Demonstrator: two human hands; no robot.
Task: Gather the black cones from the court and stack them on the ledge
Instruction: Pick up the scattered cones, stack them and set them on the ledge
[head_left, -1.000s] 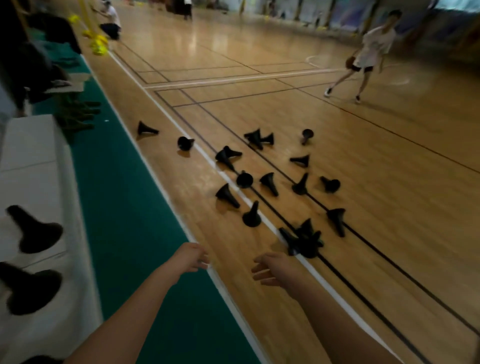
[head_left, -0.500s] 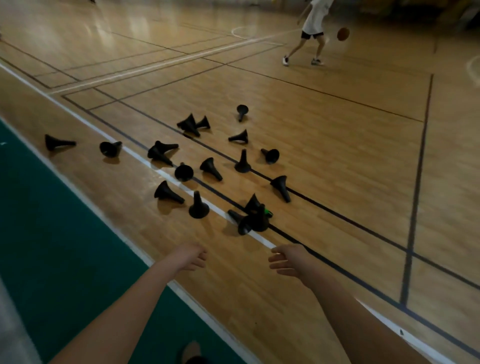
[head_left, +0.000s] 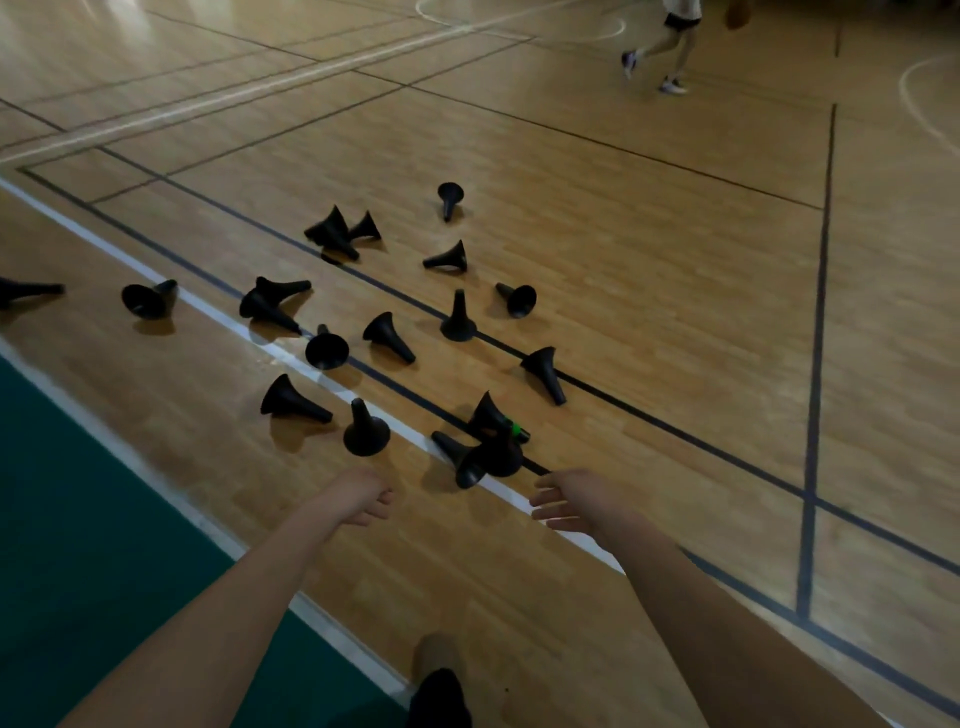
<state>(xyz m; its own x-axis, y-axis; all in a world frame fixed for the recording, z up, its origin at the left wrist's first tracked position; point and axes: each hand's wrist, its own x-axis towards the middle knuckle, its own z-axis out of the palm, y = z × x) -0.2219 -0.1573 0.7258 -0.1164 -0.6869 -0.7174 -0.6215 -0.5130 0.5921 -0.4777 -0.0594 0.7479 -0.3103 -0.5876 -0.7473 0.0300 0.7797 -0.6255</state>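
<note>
Several black cones lie scattered on the wooden court ahead of me, most on their sides. One upright cone stands just beyond my left hand. A small heap of cones with a green spot on it lies just ahead of my right hand. Another upright cone stands further out. Both hands reach forward with loose fingers and hold nothing. The ledge is out of view.
A white line and dark lines cross the wooden floor under the cones. Green flooring borders the court at lower left. My foot shows at the bottom. A person's legs move at the far top right.
My view has swung right and down, away from the ledge and its cones. The scattered cones are now closer, and both hands have come nearer the closest ones.
</note>
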